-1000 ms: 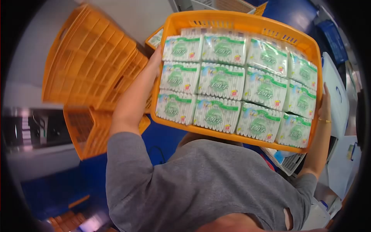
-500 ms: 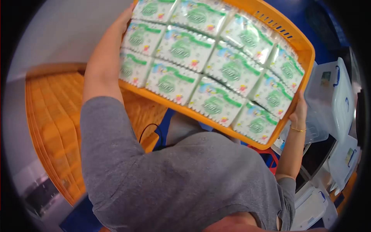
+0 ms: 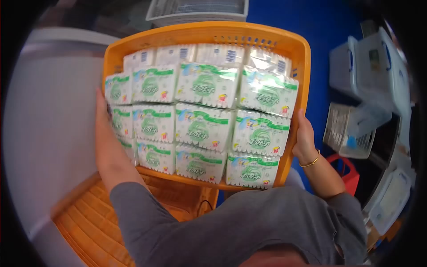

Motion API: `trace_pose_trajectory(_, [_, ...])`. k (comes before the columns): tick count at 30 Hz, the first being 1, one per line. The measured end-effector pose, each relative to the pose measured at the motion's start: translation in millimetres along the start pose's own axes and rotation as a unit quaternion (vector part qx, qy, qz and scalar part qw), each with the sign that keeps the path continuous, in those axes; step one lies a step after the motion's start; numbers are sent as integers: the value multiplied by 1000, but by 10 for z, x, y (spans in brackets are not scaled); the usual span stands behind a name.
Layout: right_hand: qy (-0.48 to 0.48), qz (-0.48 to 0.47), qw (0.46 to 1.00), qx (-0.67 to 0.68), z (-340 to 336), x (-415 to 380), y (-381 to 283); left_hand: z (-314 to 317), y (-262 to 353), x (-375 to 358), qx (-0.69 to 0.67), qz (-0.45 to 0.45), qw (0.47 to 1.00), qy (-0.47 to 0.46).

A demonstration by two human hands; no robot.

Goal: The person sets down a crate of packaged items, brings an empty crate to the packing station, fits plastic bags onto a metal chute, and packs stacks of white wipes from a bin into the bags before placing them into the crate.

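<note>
Held out in front of my body is an orange plastic basket [image 3: 302,89], packed with rows of white and green plastic-wrapped packs [image 3: 207,84]. Barcodes show on the packs standing along the far side. My left hand [image 3: 101,104] grips the basket's left side, its fingers mostly hidden behind the wall. On the opposite side, my right hand [image 3: 304,138], below a gold bracelet [image 3: 311,160], clasps the basket's right wall. The underside of the basket is out of sight.
Another orange slatted basket [image 3: 93,213] lies below at the left. A white basket [image 3: 198,18] stands beyond. To the right are clear lidded bins [image 3: 378,66], a white crate [image 3: 338,129] and a red basket [image 3: 351,178]. The floor [image 3: 289,13] is blue.
The basket has swung from slanted to nearly level and moved left and lower in view, both hands still on it. The row of packs with barcodes along its far side now shows.
</note>
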State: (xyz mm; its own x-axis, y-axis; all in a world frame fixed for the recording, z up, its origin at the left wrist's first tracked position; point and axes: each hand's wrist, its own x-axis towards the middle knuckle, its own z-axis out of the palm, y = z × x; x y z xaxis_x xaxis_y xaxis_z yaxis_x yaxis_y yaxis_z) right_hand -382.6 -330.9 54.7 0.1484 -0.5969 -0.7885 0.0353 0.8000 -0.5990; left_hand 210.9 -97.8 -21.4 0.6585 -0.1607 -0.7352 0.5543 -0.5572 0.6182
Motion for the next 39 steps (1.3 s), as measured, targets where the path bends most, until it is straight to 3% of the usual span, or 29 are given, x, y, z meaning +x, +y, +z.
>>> trace_pose_trajectory(2, [8,-13,1000,-11,-20,-37,-20,14,-7,96,-45,72,996,-6])
trace_pose_trajectory(4, [29,-15,999,-27,-42,-95,10,229,61,-272,-5,34,998,57])
trace_pose_trajectory(7, [-12,-40,998,-44,-108,-69,62,-173,-131,-98,9,86,994,60])
trace_pose_trajectory(8, [-6,-48,998,-40,-75,-125,59,-291,-139,-215,25,61,995,71])
trace_pose_trajectory(10, [34,-51,998,-14,-15,-143,74,14,-276,-1216,-15,99,985,139])
trace_pose_trajectory(13, [-125,-94,988,14,-48,-17,133,204,-693,-2101,19,175,947,269])
trace_pose_trajectory(15, [-1,-151,960,-234,-105,16,174,237,-951,-2315,44,180,932,313])
trace_pose_trajectory(17, [-58,-165,964,-200,-147,158,224,334,-1093,-2369,61,189,924,327])
trace_pose_trajectory(29, [-58,-304,937,-161,-61,414,702,367,-1146,-2177,91,260,907,317])
trace_pose_trajectory(39, [-59,-251,950,-176,44,542,559,427,-936,-2279,111,232,894,367])
